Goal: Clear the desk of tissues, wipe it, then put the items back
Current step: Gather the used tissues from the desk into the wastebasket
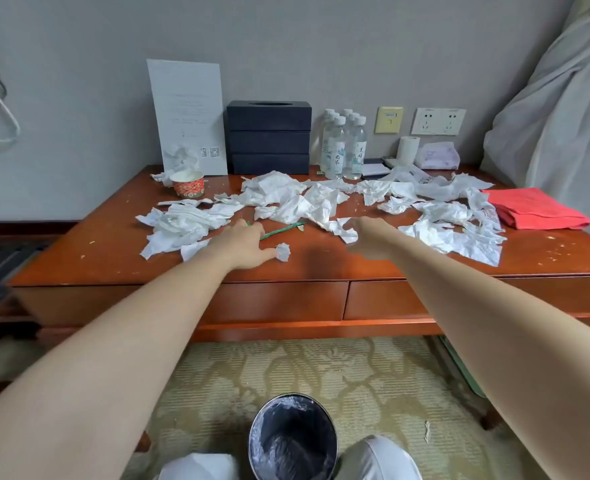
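Desk [113, 258] is buried in crumpled tissues [307, 202] across its middle, trash bin [293, 441] on the floor below. Clearing step, barely started imo. Left hand [245, 244] splayed open beside a tissue ball [282, 252] near the front edge; right hand [369, 237] grip unclear. Next: gather, bin.

Both forearms [130, 334] are bare all the way to the left hand [248, 242] and the right hand [369, 239]. At the bottom edge, two knees [200, 467] show in pale, whitish trousers [380, 459] (smooth cloth, faintly creased).
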`<move>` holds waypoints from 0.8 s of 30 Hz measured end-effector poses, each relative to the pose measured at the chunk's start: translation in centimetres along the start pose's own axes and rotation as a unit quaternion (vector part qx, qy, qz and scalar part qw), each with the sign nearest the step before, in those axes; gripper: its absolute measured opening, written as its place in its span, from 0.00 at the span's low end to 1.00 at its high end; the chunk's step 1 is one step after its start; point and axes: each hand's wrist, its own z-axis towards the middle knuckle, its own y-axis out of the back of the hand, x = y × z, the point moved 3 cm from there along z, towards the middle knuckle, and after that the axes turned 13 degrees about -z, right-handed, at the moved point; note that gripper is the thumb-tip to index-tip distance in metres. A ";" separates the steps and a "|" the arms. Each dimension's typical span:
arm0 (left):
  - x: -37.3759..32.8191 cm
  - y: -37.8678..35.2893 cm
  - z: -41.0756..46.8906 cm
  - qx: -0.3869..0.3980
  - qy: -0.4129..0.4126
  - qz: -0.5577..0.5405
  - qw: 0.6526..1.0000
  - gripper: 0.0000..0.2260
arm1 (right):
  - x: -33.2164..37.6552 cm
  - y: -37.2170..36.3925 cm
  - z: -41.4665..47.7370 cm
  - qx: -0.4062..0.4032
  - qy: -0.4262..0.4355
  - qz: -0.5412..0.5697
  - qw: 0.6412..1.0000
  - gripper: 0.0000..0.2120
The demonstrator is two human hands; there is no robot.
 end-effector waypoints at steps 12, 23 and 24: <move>1.6 -1.9 5.5 -0.045 0.033 -0.021 0.998 0.35 | 1.3 -3.3 9.4 0.013 -0.037 0.022 0.999 0.32; 2.4 -1.5 8.5 -0.012 0.045 0.060 0.997 0.25 | -0.7 -2.7 9.0 -0.047 -0.036 0.072 0.996 0.04; 2.5 -1.5 8.7 -0.005 0.039 0.071 0.997 0.24 | -0.9 -2.7 8.8 -0.048 -0.028 0.076 0.996 0.05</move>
